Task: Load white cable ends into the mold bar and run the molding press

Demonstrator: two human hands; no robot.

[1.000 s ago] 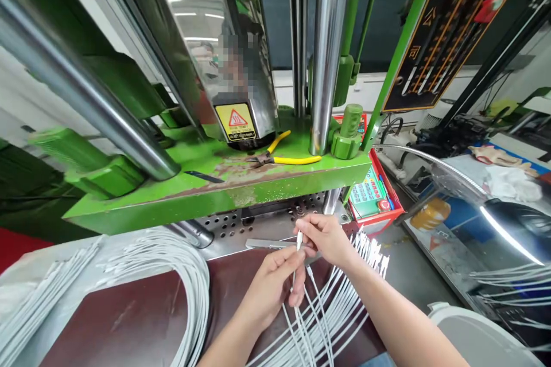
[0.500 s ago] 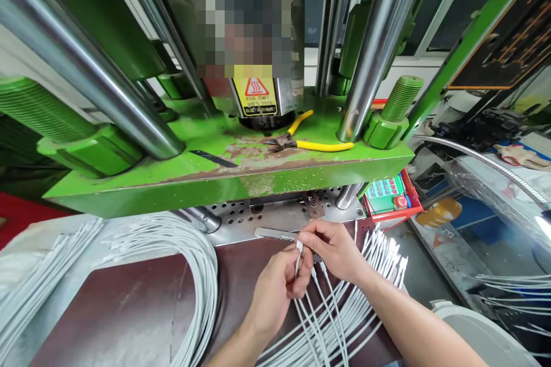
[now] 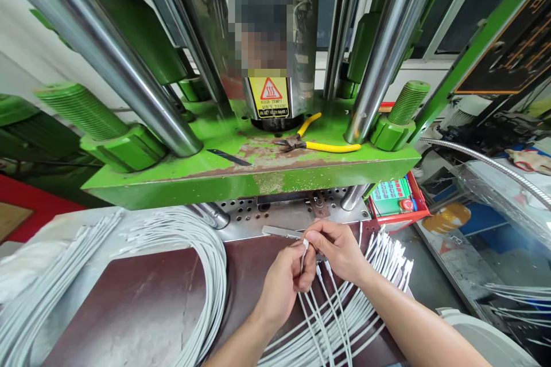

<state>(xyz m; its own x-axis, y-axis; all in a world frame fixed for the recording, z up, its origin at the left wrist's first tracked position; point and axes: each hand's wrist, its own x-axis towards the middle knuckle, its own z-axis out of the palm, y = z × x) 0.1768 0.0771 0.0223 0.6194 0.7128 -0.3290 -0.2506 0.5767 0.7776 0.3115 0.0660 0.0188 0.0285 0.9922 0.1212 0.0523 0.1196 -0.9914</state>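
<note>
Near the middle, my left hand [image 3: 282, 278] is closed on a white cable [image 3: 302, 261], whose connector end [image 3: 306, 243] points up between the fingertips. My right hand [image 3: 338, 249] meets it from the right, thumb and forefinger pinched together beside the connector; what lies between them is hidden. A narrow metal bar [image 3: 280, 231] juts out to the left from behind the fingers, and I cannot tell whether it is held. Below the hands, several white cables [image 3: 331, 298] run toward me, their plugs close under my right hand.
A green press [image 3: 241, 175] with steel columns stands ahead, carrying yellow-handled cutters [image 3: 329, 147], a black blade strip [image 3: 229, 157] and a heat warning label [image 3: 270, 96]. Coiled white cables [image 3: 215, 275] lie left, more cable ends [image 3: 394, 261] right. A red-framed keypad box [image 3: 394, 198] sits at right.
The view has shifted slightly, so the scene sits farther right. Both hands keep almost the same pose around the cable end.
</note>
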